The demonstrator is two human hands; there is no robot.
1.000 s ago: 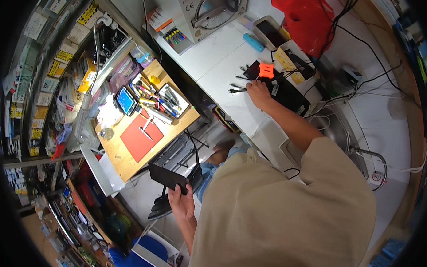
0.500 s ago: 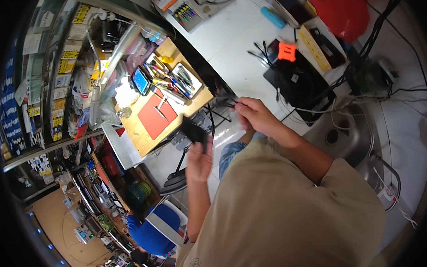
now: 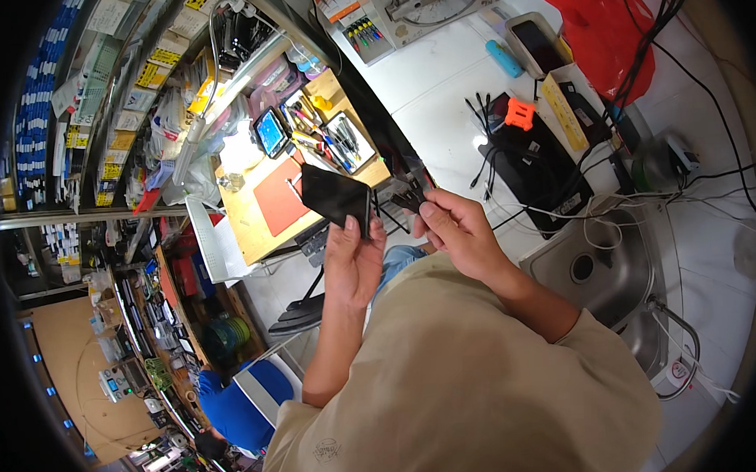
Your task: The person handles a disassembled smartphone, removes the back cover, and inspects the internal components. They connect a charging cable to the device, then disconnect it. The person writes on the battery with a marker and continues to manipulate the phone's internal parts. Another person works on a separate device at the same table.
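My left hand (image 3: 354,262) grips a black phone (image 3: 335,200), tilted with its dark face up, in front of the wooden workbench (image 3: 245,241). Close to its right, my right hand (image 3: 457,233) pinches black cable connectors (image 3: 408,197) near the phone's right end; I cannot tell whether they touch. On the counter beyond sit a black device (image 3: 542,172) draped with several cables and an orange bracket-like piece (image 3: 519,113).
The bench holds a red mat (image 3: 281,202), a lit screen (image 3: 270,133) and tools (image 3: 307,122). A steel sink (image 3: 609,286) is at my right, a red bag (image 3: 596,37) on the counter. Shelves (image 3: 115,95) line the left; a person in blue (image 3: 234,407) sits lower left.
My right hand has left the counter with the cable ends and moved down-left toward my left hand. My left hand has raised the phone up and rightward to meet it.
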